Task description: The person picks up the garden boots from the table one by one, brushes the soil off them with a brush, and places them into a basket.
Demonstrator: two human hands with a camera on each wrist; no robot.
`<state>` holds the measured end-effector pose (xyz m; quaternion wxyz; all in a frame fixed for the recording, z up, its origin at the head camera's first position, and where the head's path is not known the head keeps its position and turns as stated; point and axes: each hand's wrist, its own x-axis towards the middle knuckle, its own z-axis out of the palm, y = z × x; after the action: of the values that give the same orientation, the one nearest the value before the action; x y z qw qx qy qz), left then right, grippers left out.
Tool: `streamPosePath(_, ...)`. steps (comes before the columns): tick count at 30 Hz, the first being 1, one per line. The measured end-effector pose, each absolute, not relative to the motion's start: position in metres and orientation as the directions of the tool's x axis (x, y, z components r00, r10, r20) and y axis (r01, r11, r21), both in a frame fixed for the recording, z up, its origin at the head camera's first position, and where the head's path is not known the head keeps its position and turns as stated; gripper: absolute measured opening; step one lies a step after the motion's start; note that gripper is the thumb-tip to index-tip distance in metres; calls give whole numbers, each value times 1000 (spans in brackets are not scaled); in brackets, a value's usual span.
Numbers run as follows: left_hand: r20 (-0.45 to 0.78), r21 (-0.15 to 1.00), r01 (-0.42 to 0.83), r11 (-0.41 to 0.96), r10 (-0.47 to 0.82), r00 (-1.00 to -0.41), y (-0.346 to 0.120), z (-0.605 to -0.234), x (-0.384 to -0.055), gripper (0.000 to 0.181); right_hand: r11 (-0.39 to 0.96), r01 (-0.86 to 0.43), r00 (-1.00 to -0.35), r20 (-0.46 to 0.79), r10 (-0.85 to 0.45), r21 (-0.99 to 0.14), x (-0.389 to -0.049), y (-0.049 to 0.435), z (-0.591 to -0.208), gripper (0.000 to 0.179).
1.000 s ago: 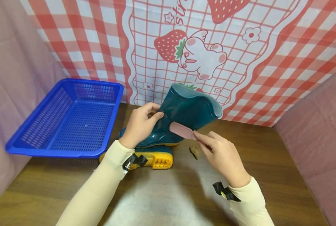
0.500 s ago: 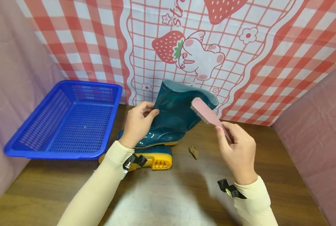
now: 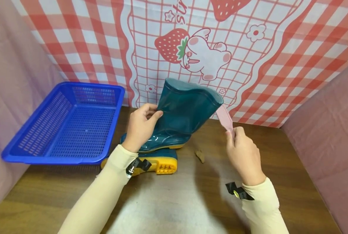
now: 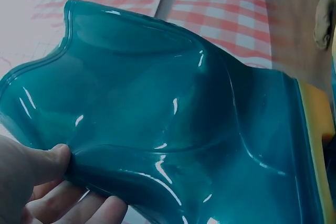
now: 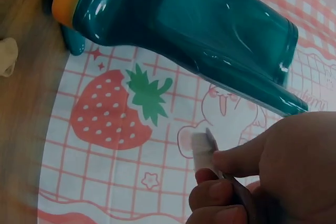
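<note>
A teal rubber boot (image 3: 182,110) with a yellow sole stands tilted in the head view, its opening toward the upper right. My left hand (image 3: 141,125) pinches the front of its shaft between thumb and fingers, as the left wrist view also shows on the boot (image 4: 147,93). My right hand (image 3: 245,156) grips the handle of a pink brush (image 3: 225,118). The brush head is beside the back of the shaft, partly hidden behind the boot's rim. In the right wrist view the brush's pale bristles (image 5: 202,150) appear apart from the boot.
A second boot (image 3: 166,165) lies on its side under the first, yellow sole facing me. At the left stands a blue perforated basket (image 3: 115,123). A small brown scrap (image 3: 199,156) lies on the wooden table (image 3: 174,201). A checked strawberry cloth (image 3: 98,48) hangs behind.
My right hand has lifted the brush from the boot's ankle side up and right to behind the shaft's rim. The held boot has shifted slightly left in view, still in my left hand.
</note>
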<state>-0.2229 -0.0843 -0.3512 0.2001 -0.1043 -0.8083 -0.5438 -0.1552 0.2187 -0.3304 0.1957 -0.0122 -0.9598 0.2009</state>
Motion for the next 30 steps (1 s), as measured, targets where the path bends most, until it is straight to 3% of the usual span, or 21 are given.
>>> streamPosePath(7, 478, 831, 426, 359, -68, -876, -73, -351, -223, 22, 939, -91, -948, 319, 21, -333, -156, 226, -334, 25)
streamPosePath(16, 517, 815, 469, 340, -62, -854, -64, -331, -219, 23, 923, -216, -906, 418, -68, -318, -156, 225, -328, 18)
streamPosePath(24, 508, 822, 485, 297, -1, -861, -56, -306, -216, 22, 933, -162, -816, 575, 56, -321, -152, 231, -317, 21)
streamPosePath(30, 494, 832, 484, 271, 35, -869, -45, -300, -219, 21, 929, -147, -860, 508, 50, -341, -151, 234, -318, 24)
